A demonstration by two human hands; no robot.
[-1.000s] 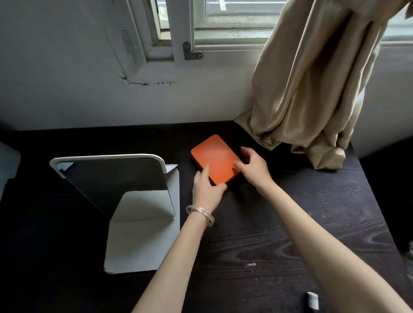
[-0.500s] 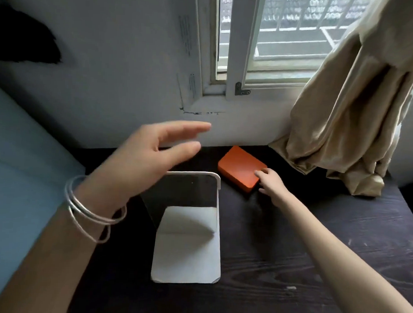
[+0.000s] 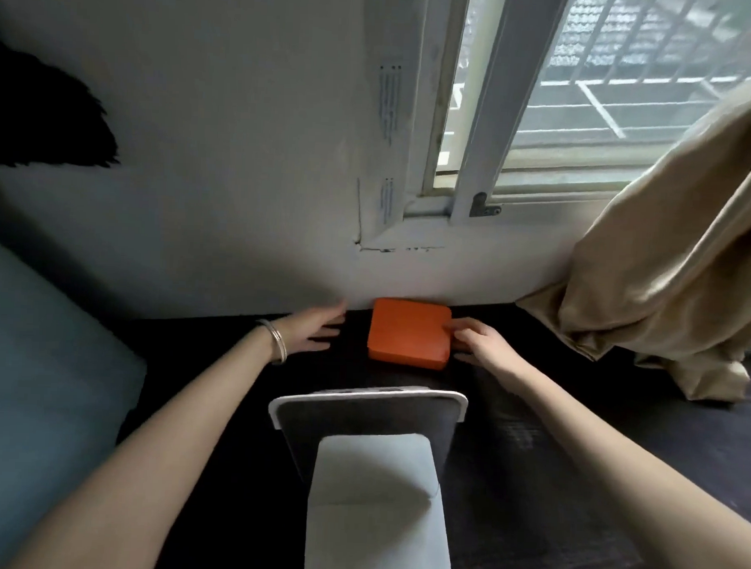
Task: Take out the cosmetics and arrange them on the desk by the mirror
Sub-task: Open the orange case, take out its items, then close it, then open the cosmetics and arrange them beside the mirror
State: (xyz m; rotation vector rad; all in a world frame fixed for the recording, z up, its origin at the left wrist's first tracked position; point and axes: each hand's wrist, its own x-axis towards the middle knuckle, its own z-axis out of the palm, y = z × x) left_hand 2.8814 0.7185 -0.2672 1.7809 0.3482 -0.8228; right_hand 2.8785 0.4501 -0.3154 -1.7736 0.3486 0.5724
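Note:
A flat orange case [image 3: 408, 333] lies closed on the dark desk [image 3: 572, 440], close against the wall below the window. My right hand [image 3: 480, 343] touches its right edge, thumb on top and fingers at the side. My left hand [image 3: 317, 330], with bangles on the wrist, rests open on the desk a short way left of the case, not touching it. A white-framed folding mirror [image 3: 368, 429] stands nearer to me on its white stand, in front of the case.
A beige curtain [image 3: 672, 269] hangs bunched onto the desk's back right. The window frame [image 3: 475, 168] is above the case. A blue-grey cushion or mattress [image 3: 43, 358] borders the desk on the left. A black shape [image 3: 47, 115] hangs on the wall.
My left hand has come down from in front of the mirror to the desk left of the case. The orange case now sits squarer against the wall. The view has shifted left.

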